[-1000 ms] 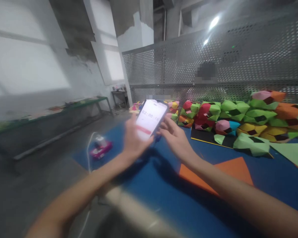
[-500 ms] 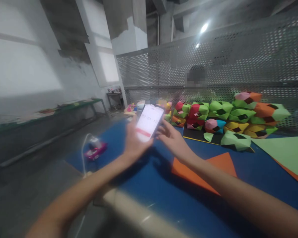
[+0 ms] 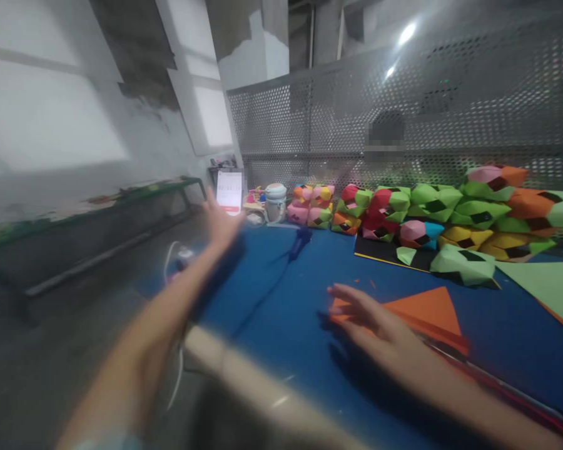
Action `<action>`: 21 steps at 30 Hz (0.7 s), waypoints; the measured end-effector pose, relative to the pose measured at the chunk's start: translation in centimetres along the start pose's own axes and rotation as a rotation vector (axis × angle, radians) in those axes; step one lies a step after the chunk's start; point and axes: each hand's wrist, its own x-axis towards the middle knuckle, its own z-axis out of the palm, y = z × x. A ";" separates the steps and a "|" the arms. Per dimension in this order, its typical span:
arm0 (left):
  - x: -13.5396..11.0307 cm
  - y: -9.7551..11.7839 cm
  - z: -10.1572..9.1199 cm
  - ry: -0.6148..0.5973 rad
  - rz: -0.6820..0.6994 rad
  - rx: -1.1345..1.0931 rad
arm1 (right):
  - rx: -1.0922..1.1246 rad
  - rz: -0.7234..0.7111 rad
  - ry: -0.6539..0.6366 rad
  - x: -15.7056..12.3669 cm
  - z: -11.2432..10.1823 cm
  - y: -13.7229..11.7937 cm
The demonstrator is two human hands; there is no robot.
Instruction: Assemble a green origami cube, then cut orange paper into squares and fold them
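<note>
Our L hand [image 3: 223, 228] grips the phone [image 3: 229, 187], beyond & L of the orange paper [image 3: 434, 309], so steady's best, w/ our R hand [image 3: 382, 331], fingers parted, over that paper.

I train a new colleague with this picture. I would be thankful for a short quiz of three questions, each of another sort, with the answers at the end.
1. Which lit object is the left hand touching?
2. True or false: the right hand is closer to the folded paper shapes than to the orange paper.
3. What colour is the tabletop? A) green B) blue C) red

Key:
1. The phone.
2. False; the right hand is at the orange paper, and the folded paper shapes are farther back.
3. B
</note>
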 end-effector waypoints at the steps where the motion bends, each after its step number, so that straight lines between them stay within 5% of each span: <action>1: 0.2 -0.5 0.6 -0.017 -0.034 0.018 | -0.033 0.025 -0.034 -0.6 -0.1 0.2; 10: 0.9 -4.0 5.2 -0.268 -0.206 0.107 | -0.293 0.029 -0.163 -4.6 -0.2 3.8; 21: 1.8 -8.0 7.9 -0.457 -0.141 0.119 | -0.358 -0.236 -0.056 -4.4 0.5 7.2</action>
